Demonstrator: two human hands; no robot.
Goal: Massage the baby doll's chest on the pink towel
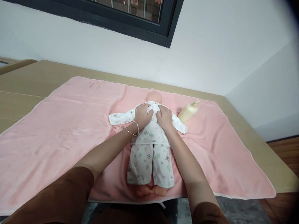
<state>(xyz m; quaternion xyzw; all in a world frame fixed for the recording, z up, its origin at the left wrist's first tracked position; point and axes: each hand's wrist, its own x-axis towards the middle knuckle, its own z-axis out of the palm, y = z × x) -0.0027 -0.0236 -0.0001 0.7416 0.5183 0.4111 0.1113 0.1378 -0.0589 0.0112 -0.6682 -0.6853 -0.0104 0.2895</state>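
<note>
Left hand (143, 114), right hand (164, 117): spread on the shirt (151, 132)
Shirt: could ruck up under uneven pressure
Bottle (187, 112): could tip if a sleeve (179, 125) nudges it

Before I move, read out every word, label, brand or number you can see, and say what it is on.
No text can be read.
Bottle: small marks, too blurred to read.
Top and trousers: small printed shapes; no words can be made out.
</note>
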